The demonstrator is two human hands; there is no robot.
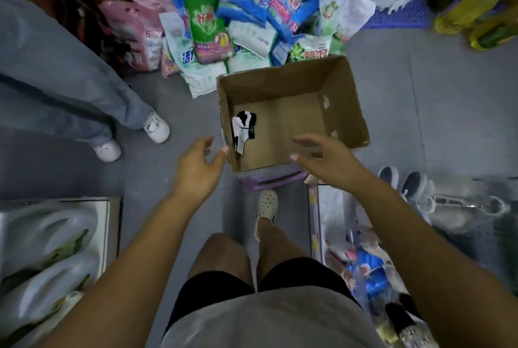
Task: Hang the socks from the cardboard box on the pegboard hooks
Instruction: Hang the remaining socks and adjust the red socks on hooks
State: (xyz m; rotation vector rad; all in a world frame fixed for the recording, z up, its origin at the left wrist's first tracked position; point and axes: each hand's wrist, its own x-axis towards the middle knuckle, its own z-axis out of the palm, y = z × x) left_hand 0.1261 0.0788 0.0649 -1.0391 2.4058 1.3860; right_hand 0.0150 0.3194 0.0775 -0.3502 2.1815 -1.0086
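Observation:
An open cardboard box [340,89] sits on a purple stool [273,179] in the aisle ahead of me. One black-and-white pair of socks [243,129] with a paper tag lies against the box's left inner wall; the remaining floor of the box is bare. My left hand [197,164] hovers just left of the box's near corner, fingers relaxed and spread, holding nothing. Over the box's near right edge my right hand [325,157] hangs with fingers extended and empty. No pegboard is in view.
A heap of detergent bags [246,16] lies on the floor behind the box. Another person's legs in jeans and white shoes [157,126] stand at the left. Shelves with goods flank me, left [56,249] and right [364,249]. My foot [267,204] is under the stool.

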